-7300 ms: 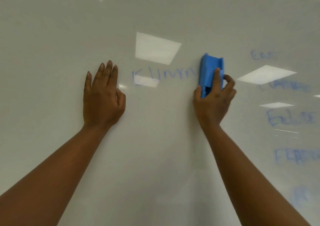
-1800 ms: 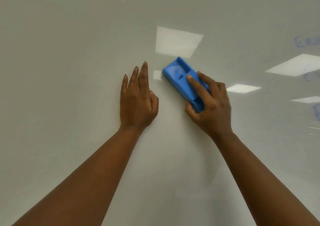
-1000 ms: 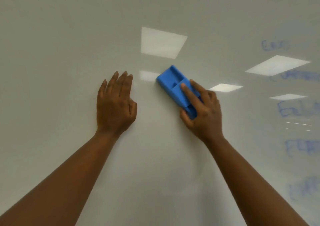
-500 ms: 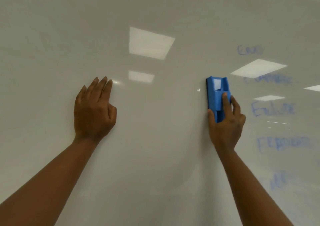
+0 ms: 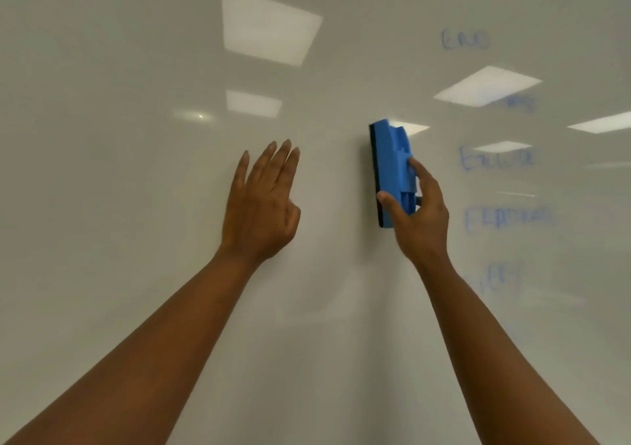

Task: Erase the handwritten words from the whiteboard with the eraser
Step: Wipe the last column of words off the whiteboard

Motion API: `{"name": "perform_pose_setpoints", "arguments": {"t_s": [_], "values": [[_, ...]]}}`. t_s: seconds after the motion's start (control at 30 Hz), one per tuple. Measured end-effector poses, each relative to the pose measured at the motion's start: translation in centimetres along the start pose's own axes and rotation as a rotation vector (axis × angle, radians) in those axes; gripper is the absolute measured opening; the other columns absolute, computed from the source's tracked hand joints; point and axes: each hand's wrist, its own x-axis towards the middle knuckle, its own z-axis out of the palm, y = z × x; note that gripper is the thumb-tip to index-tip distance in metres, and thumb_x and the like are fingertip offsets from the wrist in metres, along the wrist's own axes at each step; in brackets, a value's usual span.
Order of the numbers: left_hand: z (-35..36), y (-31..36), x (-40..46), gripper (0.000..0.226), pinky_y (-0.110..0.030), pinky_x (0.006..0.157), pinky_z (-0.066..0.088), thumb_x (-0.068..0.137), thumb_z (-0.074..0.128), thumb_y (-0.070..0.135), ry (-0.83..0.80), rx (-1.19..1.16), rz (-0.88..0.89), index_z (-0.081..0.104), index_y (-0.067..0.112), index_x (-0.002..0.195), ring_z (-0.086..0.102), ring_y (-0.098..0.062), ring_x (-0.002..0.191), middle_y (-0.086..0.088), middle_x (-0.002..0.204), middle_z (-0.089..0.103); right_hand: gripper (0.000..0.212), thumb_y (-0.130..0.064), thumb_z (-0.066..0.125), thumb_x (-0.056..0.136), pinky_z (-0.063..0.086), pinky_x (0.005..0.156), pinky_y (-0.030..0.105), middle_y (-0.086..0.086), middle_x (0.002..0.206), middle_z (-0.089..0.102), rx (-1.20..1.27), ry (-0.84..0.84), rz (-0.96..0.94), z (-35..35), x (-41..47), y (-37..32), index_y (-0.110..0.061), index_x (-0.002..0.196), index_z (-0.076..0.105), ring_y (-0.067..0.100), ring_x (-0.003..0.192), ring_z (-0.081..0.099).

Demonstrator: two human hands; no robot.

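Note:
My right hand (image 5: 418, 219) grips a blue eraser (image 5: 391, 167) by its lower end, thumb on the left side and fingers on the right. The eraser stands upright with its dark felt edge facing left, tilted off the whiteboard (image 5: 136, 137). My left hand (image 5: 261, 205) is raised in front of the board with its fingers straight and together, holding nothing. A column of faint blue handwritten words (image 5: 496, 157) runs down the board's right side, to the right of the eraser. The board between and left of my hands shows no writing.
Ceiling light panels (image 5: 269, 24) reflect as bright patches on the glossy board. The top word (image 5: 466, 39) and the lower words (image 5: 508, 217) are smeared and hard to read. Nothing else is in view.
The word once between my hands is gone. In the last half second the eraser turned so its felt faces left, off the board. My left hand shifted right, closer to the right hand.

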Motion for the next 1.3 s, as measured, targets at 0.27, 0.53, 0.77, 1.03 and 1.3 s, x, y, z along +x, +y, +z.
{"name": "perform_pose_setpoints", "arguments": {"t_s": [0.27, 0.53, 0.77, 1.03, 1.3], "values": [[2.3, 3.0, -2.4, 0.064, -0.052, 0.114, 0.018, 0.076, 0.042, 0.009, -0.071, -0.073, -0.037, 0.038, -0.002, 0.139, 0.031, -0.032, 0.138, -0.018, 0.146, 0.037, 0.058, -0.024, 0.065, 0.083, 0.050, 0.066, 0.016, -0.008, 0.131, 0.045, 0.361, 0.119, 0.374, -4.9, -7.7, 1.9, -0.039, 0.132, 0.037, -0.008, 0.085, 0.061], [5.2, 4.0, -5.4, 0.061, -0.055, 0.113, 0.017, 0.081, 0.052, 0.003, -0.119, 0.029, 0.145, 0.037, -0.001, 0.140, 0.029, -0.033, 0.138, -0.019, 0.148, 0.033, 0.073, -0.028, 0.070, 0.075, 0.048, 0.058, 0.012, -0.002, 0.120, 0.055, 0.357, 0.112, 0.567, -4.3, -13.8, 2.7, -0.037, 0.137, 0.033, 0.014, 0.103, 0.059], [6.1, 4.0, -6.1, 0.062, -0.054, 0.113, 0.015, 0.084, 0.038, 0.014, -0.124, 0.164, 0.180, 0.030, 0.002, 0.144, 0.023, -0.035, 0.140, -0.020, 0.151, 0.026, 0.066, -0.019, 0.066, 0.080, 0.052, 0.075, 0.031, 0.002, 0.115, 0.057, 0.389, 0.125, 0.692, -3.9, -17.9, 3.9, -0.030, 0.138, 0.037, 0.018, 0.096, 0.059], [6.2, 4.1, -6.2, 0.061, -0.053, 0.114, 0.009, 0.087, 0.027, 0.016, -0.135, 0.206, 0.172, 0.023, 0.003, 0.146, 0.018, -0.035, 0.142, -0.020, 0.153, 0.020, 0.065, -0.018, 0.066, 0.080, 0.052, 0.079, 0.036, 0.002, 0.116, 0.056, 0.361, 0.135, 0.775, -3.9, -19.9, 5.3, -0.027, 0.138, 0.037, 0.019, 0.097, 0.059], [6.3, 5.5, -6.1, 0.061, -0.054, 0.114, 0.010, 0.078, 0.043, 0.007, -0.042, 0.029, 0.047, 0.041, 0.003, 0.139, 0.027, -0.035, 0.139, -0.019, 0.148, 0.034, 0.069, -0.020, 0.069, 0.079, 0.053, 0.073, 0.028, 0.000, 0.115, 0.055, 0.327, 0.128, 0.742, -6.4, -17.3, 7.4, -0.029, 0.139, 0.035, 0.019, 0.098, 0.059]]}}
